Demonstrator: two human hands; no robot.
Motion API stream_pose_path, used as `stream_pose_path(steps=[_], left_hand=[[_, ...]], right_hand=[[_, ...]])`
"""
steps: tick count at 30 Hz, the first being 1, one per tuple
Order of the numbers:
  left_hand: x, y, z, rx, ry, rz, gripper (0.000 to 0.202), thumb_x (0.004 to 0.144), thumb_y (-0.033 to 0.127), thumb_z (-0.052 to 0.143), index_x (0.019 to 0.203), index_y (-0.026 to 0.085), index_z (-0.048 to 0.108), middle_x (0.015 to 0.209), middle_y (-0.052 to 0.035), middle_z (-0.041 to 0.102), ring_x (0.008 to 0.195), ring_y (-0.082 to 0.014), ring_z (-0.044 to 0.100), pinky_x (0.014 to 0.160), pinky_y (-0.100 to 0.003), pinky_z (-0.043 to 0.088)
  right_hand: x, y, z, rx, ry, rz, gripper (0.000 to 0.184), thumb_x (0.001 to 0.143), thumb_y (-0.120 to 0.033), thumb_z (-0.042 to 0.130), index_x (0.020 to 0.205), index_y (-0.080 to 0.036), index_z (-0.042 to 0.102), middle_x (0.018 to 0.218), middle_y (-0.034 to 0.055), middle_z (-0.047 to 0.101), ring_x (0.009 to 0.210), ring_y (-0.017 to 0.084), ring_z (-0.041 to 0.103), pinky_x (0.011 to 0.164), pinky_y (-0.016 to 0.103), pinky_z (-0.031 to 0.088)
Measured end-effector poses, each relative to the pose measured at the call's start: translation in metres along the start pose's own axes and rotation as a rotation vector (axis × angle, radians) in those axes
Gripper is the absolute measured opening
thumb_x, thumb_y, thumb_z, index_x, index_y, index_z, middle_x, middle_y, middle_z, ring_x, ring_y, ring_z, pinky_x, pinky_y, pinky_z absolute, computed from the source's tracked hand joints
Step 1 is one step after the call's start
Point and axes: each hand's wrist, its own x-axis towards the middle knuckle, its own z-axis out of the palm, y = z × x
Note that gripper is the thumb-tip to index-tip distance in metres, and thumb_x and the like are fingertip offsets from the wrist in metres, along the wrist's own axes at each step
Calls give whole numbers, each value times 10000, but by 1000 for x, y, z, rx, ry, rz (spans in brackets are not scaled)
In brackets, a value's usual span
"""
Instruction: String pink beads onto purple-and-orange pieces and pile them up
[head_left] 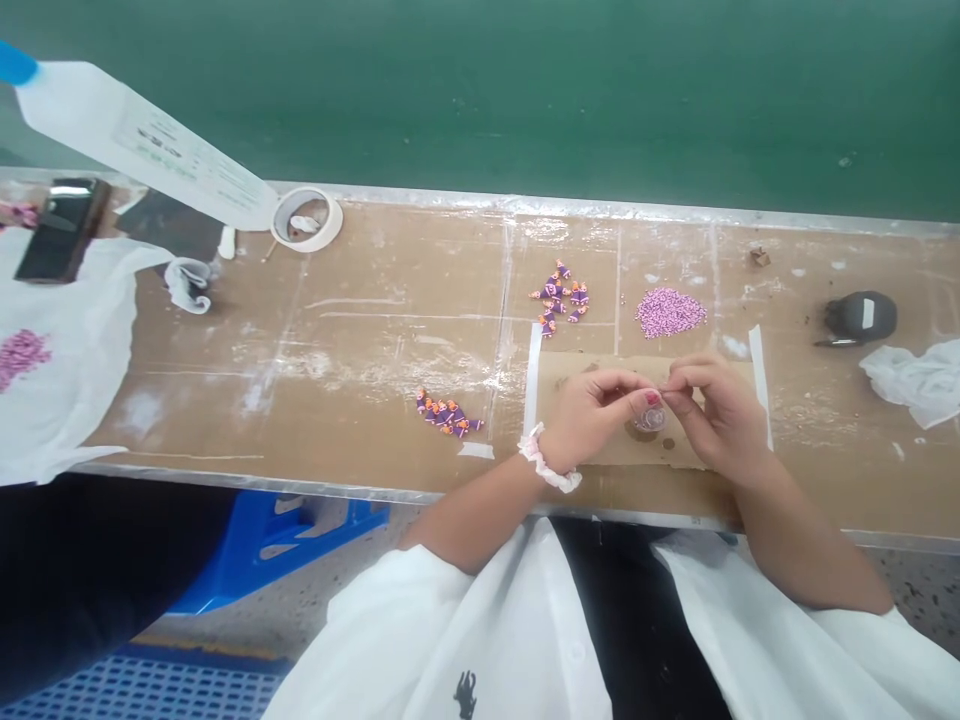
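My left hand [600, 410], with a pale scrunchie on its wrist, is closed in a pinch. Its fingertips meet those of my right hand [720, 412], also pinched. Whatever lies between them is too small to make out; a reddish spot shows at the left thumb tip. Just below the fingertips, a small clear round container [649, 418] is partly hidden by my hands. Under both hands lies a cardboard sheet [592, 368] with white tape along its sides. Beyond it are a heap of tiny pink-and-white pieces [671, 312] and a cluster of small purple-and-orange figures [555, 292].
More purple figures [448, 413] lie left of my hands. At the far left are a white bottle [142, 150], a tape roll [330, 228], a phone [61, 230] and a plastic bag [90, 350]. A dark rounded object [859, 318] and crumpled white plastic [919, 380] sit right.
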Motion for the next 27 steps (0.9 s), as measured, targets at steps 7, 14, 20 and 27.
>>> stream_pose_path(steps=[7, 14, 20, 27], left_hand=[[0, -1, -1, -106, -66, -32, 383, 742, 515, 735, 828, 146, 682, 756, -32, 683, 696, -114, 632, 665, -259, 535], [-2, 3, 2, -219, -109, -26, 367, 753, 498, 737, 790, 149, 629, 727, -13, 633, 687, -98, 602, 659, -255, 530], [-1, 2, 1, -222, -109, -25, 369, 736, 497, 752, 802, 150, 644, 713, -10, 643, 662, -98, 612, 649, -259, 533], [1, -1, -4, -203, -159, -43, 334, 750, 459, 756, 806, 143, 663, 720, -30, 679, 668, -113, 647, 645, -265, 537]], right_hand=[[3, -7, -3, 10, 22, -68, 231, 841, -61, 618, 943, -268, 621, 797, 13, 611, 682, 156, 560, 605, 328, 454], [-6, -5, 3, 206, 56, 93, 262, 826, -103, 667, 998, -299, 649, 804, 5, 651, 718, 169, 601, 611, 337, 478], [-3, -7, 3, 209, 78, 35, 305, 809, -49, 659, 991, -293, 666, 800, -3, 666, 678, 157, 594, 593, 334, 466], [-4, -8, 1, 157, 35, 21, 238, 848, -96, 621, 986, -289, 641, 786, 11, 650, 670, 169, 595, 595, 345, 477]])
